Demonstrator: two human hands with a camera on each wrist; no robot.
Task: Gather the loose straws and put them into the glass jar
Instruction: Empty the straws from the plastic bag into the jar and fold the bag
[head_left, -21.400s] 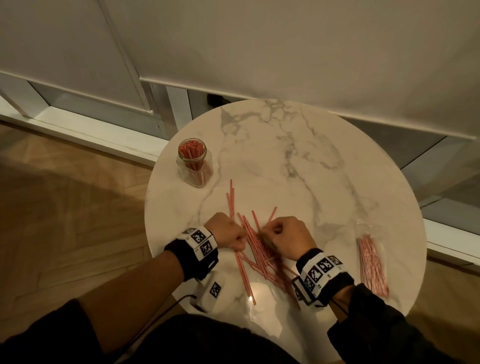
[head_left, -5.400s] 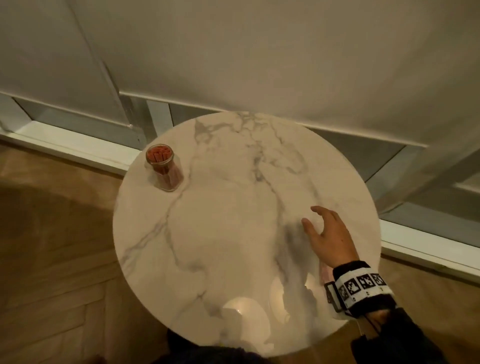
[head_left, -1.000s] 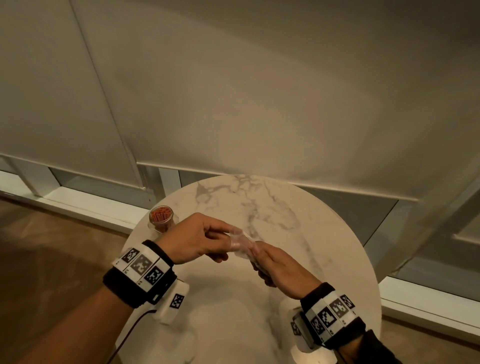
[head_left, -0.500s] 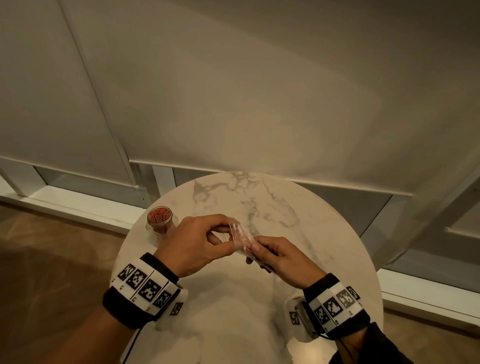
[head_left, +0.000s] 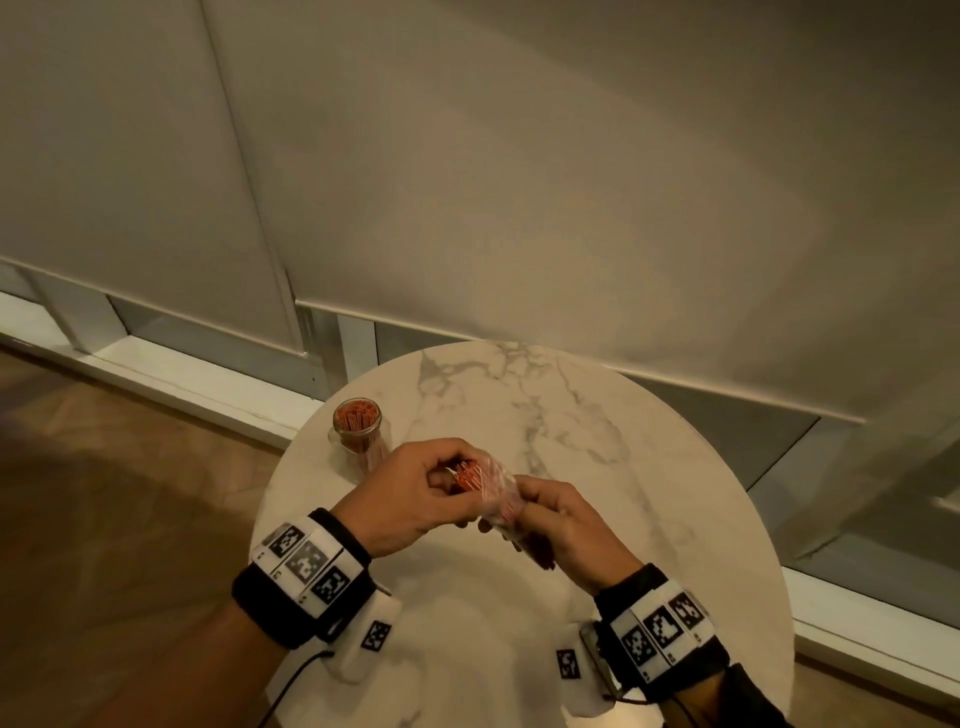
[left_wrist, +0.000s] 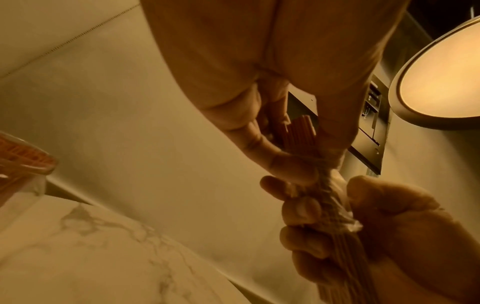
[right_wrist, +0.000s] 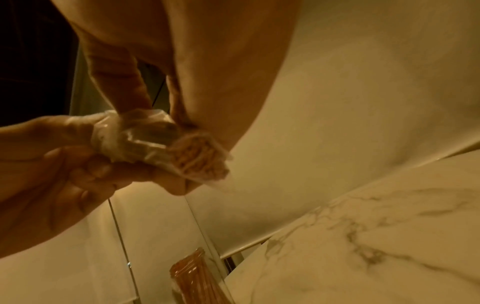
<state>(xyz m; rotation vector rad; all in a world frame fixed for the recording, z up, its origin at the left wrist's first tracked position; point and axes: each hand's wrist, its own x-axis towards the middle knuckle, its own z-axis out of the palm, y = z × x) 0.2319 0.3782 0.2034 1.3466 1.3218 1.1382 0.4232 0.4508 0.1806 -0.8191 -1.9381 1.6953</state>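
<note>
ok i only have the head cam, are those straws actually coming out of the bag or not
Observer: Yes. In the left wrist view the bare straw ends stick out between the fingers of the left hand, clear of the plastic bag.
Operator: and the right hand
Observer: The right hand is curled round the bagged part of the bundle, with the plastic bunched above it.
Operator: room in the jar
Observer: Little, I think. In the right wrist view the glass jar looks packed to its mouth.

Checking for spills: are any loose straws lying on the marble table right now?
No: the marble table shows only the glass jar; both hands hold the bagged straws above it.
</note>
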